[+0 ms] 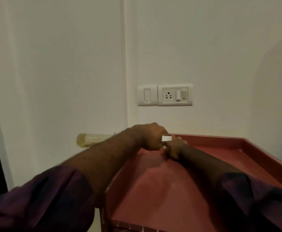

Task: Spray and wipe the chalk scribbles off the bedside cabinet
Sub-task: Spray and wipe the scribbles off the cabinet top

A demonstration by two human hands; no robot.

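Plastic spray bottle [93,139] lies level in the left hand's [149,137] grip over the bedside cabinet's [220,139] far-left corner; the right hand [174,148], pinching its white nozzle [166,138], should twist gently.

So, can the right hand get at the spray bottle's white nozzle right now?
Likely yes: the nozzle juts clear of the left hand gripping the spray bottle, and the right hand sits right against it.

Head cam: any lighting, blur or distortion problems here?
Head view: dim, warm light with no glare; a broad soft shadow on the wall at upper right; the wide angle bows the dark edge at far left; the bottle and left hand look slightly soft; the cabinet top is evenly lit.
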